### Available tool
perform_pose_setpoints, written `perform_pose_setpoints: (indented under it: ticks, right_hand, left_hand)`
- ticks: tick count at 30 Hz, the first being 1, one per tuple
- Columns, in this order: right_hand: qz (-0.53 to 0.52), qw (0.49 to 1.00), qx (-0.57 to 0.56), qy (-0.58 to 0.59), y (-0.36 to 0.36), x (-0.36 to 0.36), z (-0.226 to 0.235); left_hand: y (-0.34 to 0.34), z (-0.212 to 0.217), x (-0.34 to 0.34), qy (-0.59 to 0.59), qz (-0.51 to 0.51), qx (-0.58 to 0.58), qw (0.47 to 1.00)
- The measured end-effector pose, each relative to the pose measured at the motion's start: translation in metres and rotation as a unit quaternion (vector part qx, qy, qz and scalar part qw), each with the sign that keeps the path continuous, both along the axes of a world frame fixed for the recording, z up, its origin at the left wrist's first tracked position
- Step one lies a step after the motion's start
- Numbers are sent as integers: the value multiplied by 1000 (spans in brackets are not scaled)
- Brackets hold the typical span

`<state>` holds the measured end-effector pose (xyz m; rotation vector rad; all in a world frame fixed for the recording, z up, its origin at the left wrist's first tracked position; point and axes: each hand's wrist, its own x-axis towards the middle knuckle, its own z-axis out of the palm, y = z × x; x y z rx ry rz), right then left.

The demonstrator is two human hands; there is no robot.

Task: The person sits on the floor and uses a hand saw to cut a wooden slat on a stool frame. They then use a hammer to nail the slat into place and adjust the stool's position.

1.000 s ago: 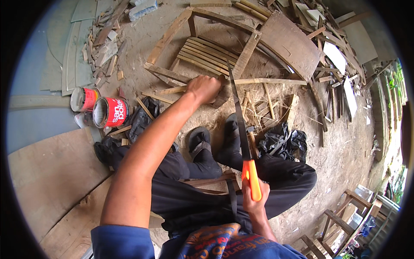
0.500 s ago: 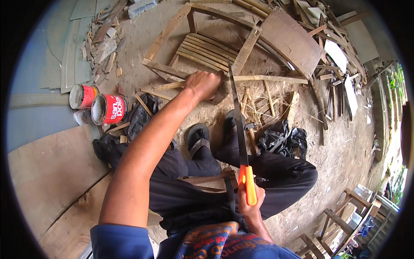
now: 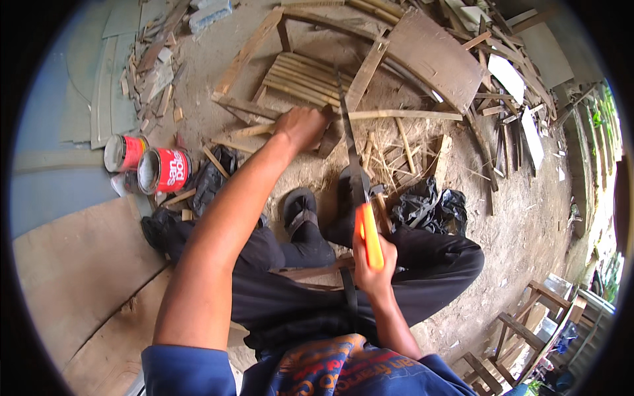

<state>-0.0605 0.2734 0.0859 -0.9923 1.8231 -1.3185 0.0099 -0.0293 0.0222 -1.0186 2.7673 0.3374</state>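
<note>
My right hand is closed round the orange handle of a handsaw, in front of my lap. The saw's long dark blade points away from me and crosses a thin bamboo strip. My left hand is closed over that strip just left of the blade, pressing it down on a brown wooden block. The strip sticks out on both sides of the hand. How deep the blade sits in the strip cannot be seen.
Beyond my hands lies a wooden frame with bamboo slats. Two red paint cans stand at the left. Black plastic and bamboo offcuts lie by my right leg. Scrap wood is piled at the far right.
My right hand has pushed the saw forward, away from my body, so the handle is nearer the strip. My left hand keeps its hold on the strip.
</note>
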Motion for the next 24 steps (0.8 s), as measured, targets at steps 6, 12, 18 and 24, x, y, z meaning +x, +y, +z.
perform_pose_setpoints:
  ticks: [6,12,18,24]
  right_hand:
    - [38,998,18,44,50,1,25]
    - [-53,997,-17,-52,-91,-21,-7]
    - [-4,1000,-5,-3,-4,3,0]
    - [-6,998,51,29,53,12,24]
  left_hand:
    - [-1,-3,1,-8,-5,7,1000]
    - [-4,8,-4,-35,12,31,999]
    - [-6,-7,3,4,-9,4,1000]
    - [-4,0,-4,-50,22,60,997]
